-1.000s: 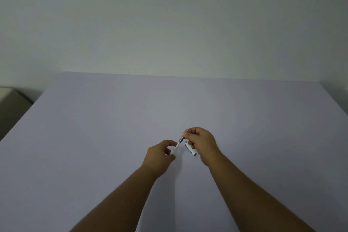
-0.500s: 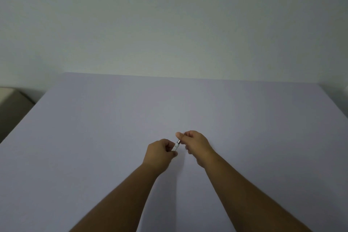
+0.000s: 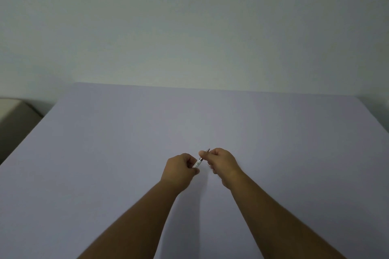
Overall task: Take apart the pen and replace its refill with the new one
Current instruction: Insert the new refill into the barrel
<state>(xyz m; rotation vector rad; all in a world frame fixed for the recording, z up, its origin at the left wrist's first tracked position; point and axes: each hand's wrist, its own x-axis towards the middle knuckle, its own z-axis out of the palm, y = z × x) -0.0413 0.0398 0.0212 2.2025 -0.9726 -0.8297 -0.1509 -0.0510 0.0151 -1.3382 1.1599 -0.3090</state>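
pen (image 3: pixel 198 163) held above the surface (image 3: pixel 126 143), between both hands | long axis slanted from lower-left up to right; tip end nearer right hand (image 3: pixel 221 161) | left hand (image 3: pixel 179 169) grip pinched on barrel; right grip pinched on tip end | axial pull or twist judged next

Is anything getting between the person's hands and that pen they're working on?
Nothing visible does. Both hands are already on the pen: the left hand wraps its pale barrel, and the right hand pinches the darker tip end. They hold it above the bare table.
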